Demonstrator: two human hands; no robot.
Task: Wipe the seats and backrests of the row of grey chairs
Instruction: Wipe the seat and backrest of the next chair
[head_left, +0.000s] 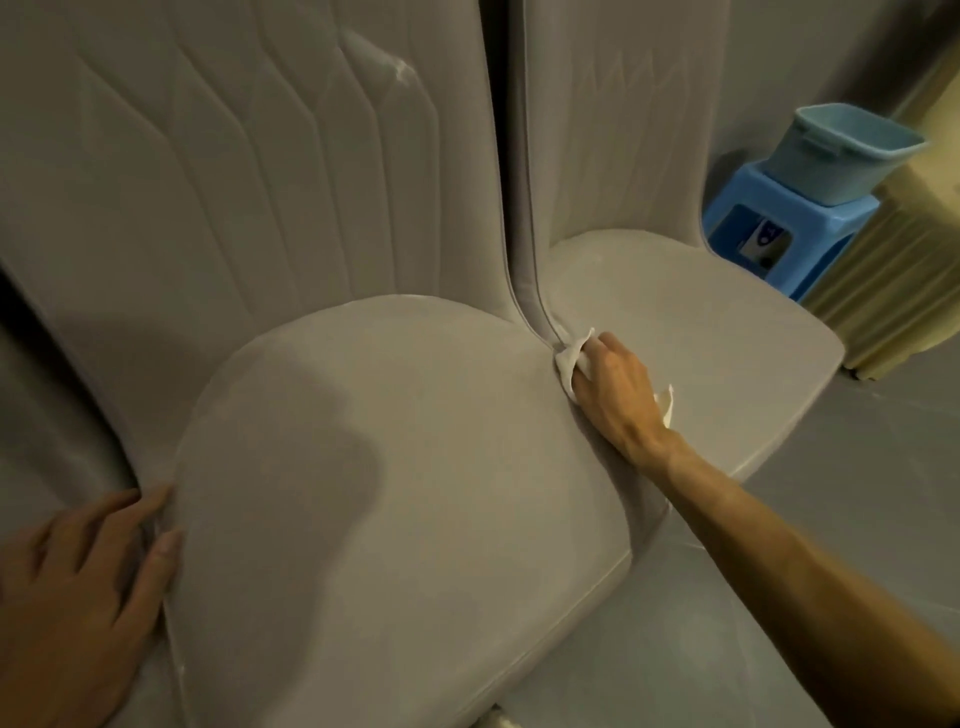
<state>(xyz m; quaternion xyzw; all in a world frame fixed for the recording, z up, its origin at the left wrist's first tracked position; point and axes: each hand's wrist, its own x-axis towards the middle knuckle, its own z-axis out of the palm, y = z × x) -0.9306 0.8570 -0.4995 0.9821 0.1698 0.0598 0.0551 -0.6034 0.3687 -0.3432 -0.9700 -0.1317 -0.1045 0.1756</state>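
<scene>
Head view: a blue stool (810, 228) stands just beside the right chair, and the label (763, 241) on its side carries print too blurred to read. A pale blue basket (841, 150) sits on top of the stool; its inside is hidden from this angle. The right hand (615, 395) curls its fingers round a white cloth (569, 358) and presses it into the crack between the two grey seats, at the foot of a piped backrest edge. The left hand (83, 571) lies flat, fingers straight and slightly spread, on the left rim of the near seat (395, 493). The right seat (675, 322) lies beneath the right wrist. A quilted backrest (234, 182) rises behind the near seat.
</scene>
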